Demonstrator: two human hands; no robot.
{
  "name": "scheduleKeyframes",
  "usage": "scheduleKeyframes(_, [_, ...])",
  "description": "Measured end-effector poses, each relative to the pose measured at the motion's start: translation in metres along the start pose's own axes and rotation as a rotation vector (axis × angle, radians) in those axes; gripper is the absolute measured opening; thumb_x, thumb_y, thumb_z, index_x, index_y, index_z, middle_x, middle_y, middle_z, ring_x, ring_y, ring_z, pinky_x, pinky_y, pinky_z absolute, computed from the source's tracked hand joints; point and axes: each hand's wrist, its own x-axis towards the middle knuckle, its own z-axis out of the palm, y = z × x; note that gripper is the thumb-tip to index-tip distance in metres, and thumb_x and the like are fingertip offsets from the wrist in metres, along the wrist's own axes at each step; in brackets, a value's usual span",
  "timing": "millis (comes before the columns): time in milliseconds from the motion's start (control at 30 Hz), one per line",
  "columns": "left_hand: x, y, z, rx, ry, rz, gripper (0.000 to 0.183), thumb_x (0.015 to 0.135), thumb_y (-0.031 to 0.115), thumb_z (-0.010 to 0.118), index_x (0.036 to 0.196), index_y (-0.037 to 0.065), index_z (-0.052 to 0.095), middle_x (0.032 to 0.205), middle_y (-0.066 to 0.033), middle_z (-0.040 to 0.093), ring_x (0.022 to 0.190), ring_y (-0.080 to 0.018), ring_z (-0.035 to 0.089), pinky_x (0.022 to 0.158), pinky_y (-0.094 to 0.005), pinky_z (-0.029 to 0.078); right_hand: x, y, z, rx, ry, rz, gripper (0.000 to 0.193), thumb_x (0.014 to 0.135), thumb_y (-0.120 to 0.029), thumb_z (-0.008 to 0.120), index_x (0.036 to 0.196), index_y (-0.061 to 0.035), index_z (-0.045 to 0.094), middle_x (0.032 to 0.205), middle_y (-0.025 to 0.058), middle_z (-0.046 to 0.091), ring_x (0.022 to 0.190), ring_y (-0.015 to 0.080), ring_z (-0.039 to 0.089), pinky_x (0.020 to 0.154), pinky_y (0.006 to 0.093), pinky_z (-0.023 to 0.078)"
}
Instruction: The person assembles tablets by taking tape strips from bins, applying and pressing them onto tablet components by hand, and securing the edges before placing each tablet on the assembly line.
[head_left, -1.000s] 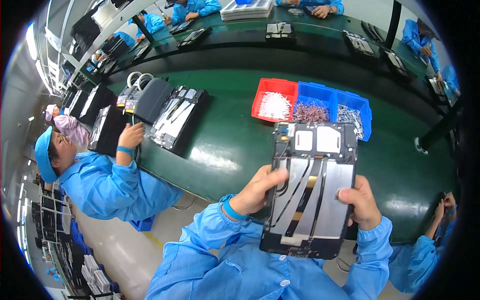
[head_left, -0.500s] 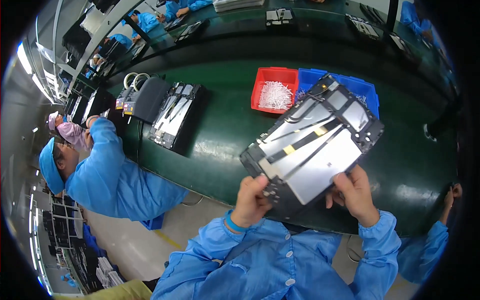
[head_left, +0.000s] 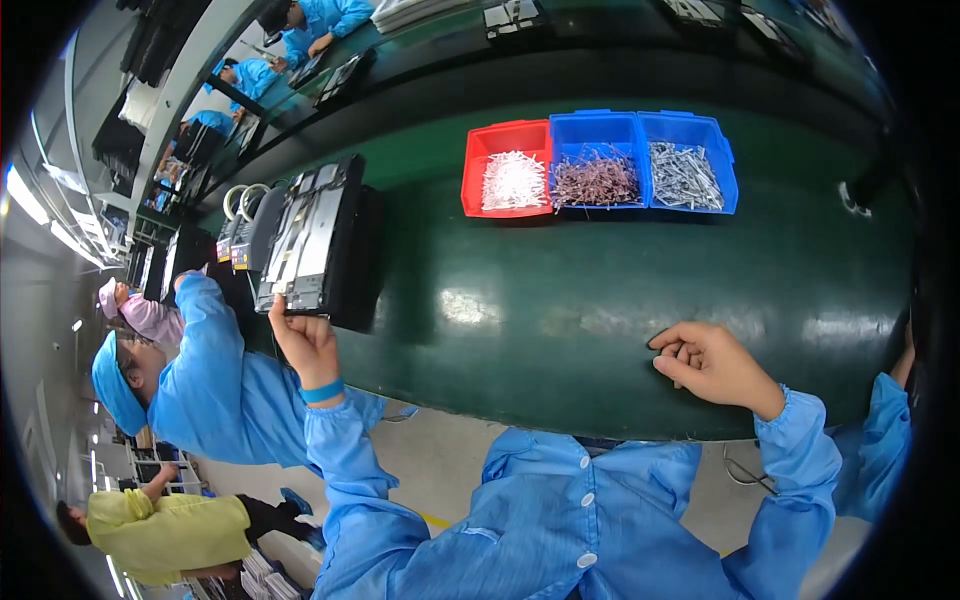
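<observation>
At the left side of the bench, my left hand (head_left: 307, 348) pinches the near edge of an opened tablet-like device (head_left: 305, 235), its fingertips partly hidden. The device has a black frame, silver plates and flat ribbon cables. It lies on top of a dark stack of similar flat pieces, beside a grey box-shaped unit. Over the right part of the bench, my right hand (head_left: 715, 365) hovers or rests with nothing in it, index finger stretched and the other fingers loosely bent.
Three bins stand on the green bench (head_left: 560, 290): a red bin (head_left: 509, 205) with white sticks, and two blue bins (head_left: 688, 205) with brownish and grey pieces. A co-worker in blue (head_left: 210, 370) sits close on the left. A sleeve (head_left: 880, 440) shows at the right.
The device has gone from in front of me to the stack at the left, carried by my left hand. My right hand has let go. The bins are now fully visible.
</observation>
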Motion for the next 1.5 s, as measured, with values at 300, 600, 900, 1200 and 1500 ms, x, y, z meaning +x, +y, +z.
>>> scheduleKeyframes(300, [0.038, 0.008, -0.039, 0.039, 0.014, -0.043, 0.047, 0.098, 0.028, 0.054, 0.055, 0.021, 0.035, 0.043, 0.0101, 0.022, 0.033, -0.0048, 0.016, 0.03, -0.0226, 0.014, -0.002, -0.005, -0.005, 0.007, -0.033, 0.036, 0.025, 0.09, -0.013, 0.067, 0.106, 0.0053, 0.062, 0.075, 0.0062, 0.064, 0.059, 0.0086, 0.06, 0.052, 0.0239, 0.047])
scheduleKeyframes(600, [0.046, 0.013, -0.06, 0.164, 0.033, -0.164, 0.053, 0.096, 0.035, 0.053, 0.052, 0.023, 0.028, 0.043, 0.0091, 0.022, 0.032, -0.0062, 0.018, 0.03, -0.0236, 0.014, 0.002, -0.005, -0.004, -0.005, -0.032, 0.045, 0.025, 0.09, -0.013, 0.067, 0.106, 0.0053, 0.062, 0.074, 0.0064, 0.064, 0.058, 0.0082, 0.06, 0.051, 0.0241, 0.047])
scheduleKeyframes(900, [0.056, 0.028, -0.073, 0.918, 0.376, -0.109, 0.05, 0.091, 0.053, 0.058, 0.061, 0.012, 0.053, 0.045, 0.0078, 0.027, 0.035, -0.0067, 0.025, 0.034, -0.0232, 0.018, 0.002, -0.006, -0.003, -0.014, -0.015, 0.048, 0.023, 0.088, -0.011, 0.068, 0.105, 0.0046, 0.064, 0.074, 0.0059, 0.064, 0.057, 0.0073, 0.059, 0.05, 0.0231, 0.046])
scheduleKeyframes(1200, [0.04, 0.014, -0.052, 1.575, 0.305, 0.693, 0.059, 0.093, 0.044, 0.061, 0.057, -0.002, 0.051, 0.048, -0.003, 0.042, 0.048, -0.0089, 0.034, 0.046, -0.0317, 0.026, 0.002, 0.0, -0.002, -0.057, 0.031, -0.013, 0.021, 0.086, -0.013, 0.069, 0.101, 0.0027, 0.066, 0.071, 0.0066, 0.065, 0.054, 0.0087, 0.058, 0.049, 0.026, 0.044])
scheduleKeyframes(1500, [-0.054, -0.099, 0.096, 1.117, -0.449, 0.52, 0.018, 0.09, 0.009, 0.069, 0.075, 0.002, 0.061, 0.055, 0.0099, 0.037, 0.052, 0.0012, 0.028, 0.045, -0.022, 0.018, 0.039, -0.013, -0.008, -0.056, -0.021, 0.045, 0.021, 0.091, -0.017, 0.061, 0.097, 0.0028, 0.064, 0.058, 0.0063, 0.063, 0.04, 0.0159, 0.06, 0.04, 0.0293, 0.044])
